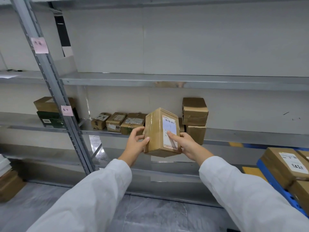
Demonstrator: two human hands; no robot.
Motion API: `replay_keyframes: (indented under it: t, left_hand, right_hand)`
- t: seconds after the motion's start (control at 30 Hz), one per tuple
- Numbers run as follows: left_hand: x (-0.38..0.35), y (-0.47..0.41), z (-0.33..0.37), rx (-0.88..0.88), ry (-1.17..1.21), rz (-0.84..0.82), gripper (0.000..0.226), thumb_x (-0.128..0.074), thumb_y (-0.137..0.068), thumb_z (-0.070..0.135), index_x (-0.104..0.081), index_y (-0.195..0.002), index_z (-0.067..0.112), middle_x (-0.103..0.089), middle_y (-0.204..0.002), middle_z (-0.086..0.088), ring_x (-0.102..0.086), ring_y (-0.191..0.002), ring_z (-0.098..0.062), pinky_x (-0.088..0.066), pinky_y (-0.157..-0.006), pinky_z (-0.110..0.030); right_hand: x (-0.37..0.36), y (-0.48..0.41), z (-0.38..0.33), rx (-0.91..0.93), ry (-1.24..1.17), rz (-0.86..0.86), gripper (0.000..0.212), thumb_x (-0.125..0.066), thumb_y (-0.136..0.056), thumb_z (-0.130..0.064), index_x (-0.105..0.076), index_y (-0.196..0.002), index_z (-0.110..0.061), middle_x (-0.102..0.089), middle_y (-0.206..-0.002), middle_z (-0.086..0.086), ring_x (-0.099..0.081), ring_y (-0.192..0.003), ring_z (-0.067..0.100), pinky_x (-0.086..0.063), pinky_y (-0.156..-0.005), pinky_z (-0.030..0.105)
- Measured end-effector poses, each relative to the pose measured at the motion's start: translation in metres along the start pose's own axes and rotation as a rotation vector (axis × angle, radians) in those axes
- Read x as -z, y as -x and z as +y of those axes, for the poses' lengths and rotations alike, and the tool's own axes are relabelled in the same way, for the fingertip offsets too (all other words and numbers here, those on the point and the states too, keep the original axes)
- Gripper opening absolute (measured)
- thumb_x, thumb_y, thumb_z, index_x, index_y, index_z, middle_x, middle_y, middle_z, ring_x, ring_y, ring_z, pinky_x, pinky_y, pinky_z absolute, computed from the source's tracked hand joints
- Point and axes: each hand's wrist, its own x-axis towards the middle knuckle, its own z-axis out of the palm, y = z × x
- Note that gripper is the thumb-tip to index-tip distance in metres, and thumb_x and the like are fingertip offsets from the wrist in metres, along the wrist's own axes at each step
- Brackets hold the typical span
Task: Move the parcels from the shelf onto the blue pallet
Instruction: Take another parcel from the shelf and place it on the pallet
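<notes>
- Parcel held clear of the shelf, in front of its edge, tilted with the label face turned toward 3 o'clock.
- Left hand clamped on the parcel's 9 o'clock side, thumb on the near face, fingers wrapped behind.
- Right hand pressed on the 3 o'clock side, forefinger laid flat across the shipping label.
- Blue pallet at 4 o'clock, low, already carrying parcels; a turn and a lowering probably needed to reach it.
- Risk of slip: glossy tape and a smooth label under the fingers, grip mostly by side pressure.
- Risk of clipping the stacked boxes at 2 o'clock during a swing to the right, standing just beside the held parcel.
- Risk of knocking the row of small boxes at 9 o'clock with the left elbow or wrist.
- Risk of a poor landing: pallet load close to its near edge, little bare surface in view.
</notes>
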Motion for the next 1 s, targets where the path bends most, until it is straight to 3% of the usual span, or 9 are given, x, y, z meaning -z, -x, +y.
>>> replay_keyframes:
  t: [0.07, 0.13, 0.2, 0.3, 0.43, 0.63, 0.83, 0.93, 1.0]
  left_hand:
    - [-0.004, -0.002, -0.004, -0.045, -0.077, 0.050, 0.035, -0.064, -0.092, 0.008, -0.059, -0.120, 0.028, -0.062, -0.121, -0.004, -0.057, -0.117, -0.020, -0.054, -0.092, -0.049]
    - [-0.009, -0.005, -0.008, -0.014, -0.092, 0.077, 0.027, -0.062, -0.094, 0.014, -0.061, -0.120, 0.024, -0.062, -0.121, -0.004, -0.058, -0.116, -0.019, -0.054, -0.094, -0.046]
    - [-0.016, -0.004, -0.007, 0.066, -0.077, 0.059, 0.030, -0.061, -0.095, 0.034, -0.060, -0.122, 0.022, -0.066, -0.116, -0.002, -0.063, -0.105, -0.016, -0.057, -0.088, -0.040]
    - [-0.025, -0.004, -0.007, 0.112, -0.126, -0.037, 0.050, -0.063, -0.086, 0.055, -0.056, -0.123, 0.022, -0.069, -0.108, 0.005, -0.067, -0.094, -0.009, -0.058, -0.071, -0.026]
    - [-0.037, -0.013, -0.016, 0.143, -0.235, -0.087, 0.061, -0.070, -0.086, 0.043, -0.050, -0.136, 0.015, -0.064, -0.123, -0.004, -0.066, -0.101, -0.015, -0.057, -0.081, -0.029]
    - [-0.049, -0.024, -0.026, 0.144, -0.195, -0.164, 0.058, -0.070, -0.086, 0.041, -0.053, -0.135, 0.016, -0.065, -0.124, -0.002, -0.066, -0.097, -0.010, -0.055, -0.071, -0.021]
    - [-0.065, -0.040, -0.020, 0.128, -0.204, -0.302, 0.051, -0.067, -0.088, 0.043, -0.054, -0.132, 0.021, -0.066, -0.121, 0.001, -0.066, -0.095, -0.007, -0.054, -0.066, -0.018]
    - [-0.085, -0.044, -0.017, 0.136, -0.167, -0.385, 0.046, -0.066, -0.089, 0.042, -0.056, -0.129, 0.022, -0.067, -0.118, 0.004, -0.065, -0.093, -0.005, -0.052, -0.061, -0.014]
    - [-0.103, -0.046, -0.018, 0.147, -0.142, -0.455, 0.043, -0.067, -0.089, 0.040, -0.059, -0.127, 0.019, -0.068, -0.117, 0.004, -0.066, -0.096, -0.008, -0.054, -0.070, -0.018]
  right_hand:
    - [0.000, -0.001, 0.001, 0.017, 0.019, 0.013, 0.074, -0.081, -0.069, -0.046, -0.043, -0.127, -0.019, -0.067, -0.111, 0.002, -0.066, -0.099, 0.017, -0.058, -0.075, 0.035]
    - [0.002, -0.001, 0.001, 0.034, 0.051, 0.038, 0.073, -0.081, -0.072, -0.042, -0.042, -0.130, -0.019, -0.066, -0.110, 0.001, -0.066, -0.096, 0.016, -0.058, -0.069, 0.032]
    - [0.002, 0.000, 0.002, 0.040, 0.087, 0.065, 0.068, -0.079, -0.076, -0.039, -0.043, -0.129, -0.018, -0.066, -0.101, -0.004, -0.067, -0.087, 0.013, -0.054, -0.054, 0.023]
    - [0.003, -0.002, 0.004, 0.045, 0.140, 0.100, 0.067, -0.079, -0.077, -0.038, -0.046, -0.130, -0.013, -0.066, -0.104, -0.004, -0.065, -0.083, 0.011, -0.050, -0.054, 0.020]
    - [0.006, -0.003, 0.009, 0.057, 0.211, 0.118, 0.059, -0.079, -0.078, -0.034, -0.055, -0.128, -0.015, -0.068, -0.116, 0.002, -0.067, -0.085, 0.010, -0.051, -0.053, 0.019]
    - [0.019, -0.008, 0.011, 0.070, 0.245, 0.198, 0.060, -0.080, -0.077, -0.033, -0.056, -0.130, -0.016, -0.066, -0.122, 0.002, -0.066, -0.101, 0.017, -0.058, -0.082, 0.034]
    - [0.031, 0.003, 0.006, 0.044, 0.223, 0.313, 0.060, -0.078, -0.079, -0.033, -0.054, -0.132, -0.018, -0.066, -0.122, 0.001, -0.066, -0.099, 0.016, -0.059, -0.072, 0.029]
    - [0.045, 0.018, 0.002, 0.030, 0.204, 0.389, 0.054, -0.077, -0.080, -0.032, -0.057, -0.129, -0.020, -0.067, -0.119, 0.000, -0.067, -0.090, 0.011, -0.055, -0.057, 0.022]
    - [0.057, 0.033, 0.003, 0.024, 0.179, 0.456, 0.051, -0.077, -0.080, -0.032, -0.058, -0.127, -0.020, -0.069, -0.116, -0.001, -0.067, -0.086, 0.008, -0.053, -0.056, 0.020]
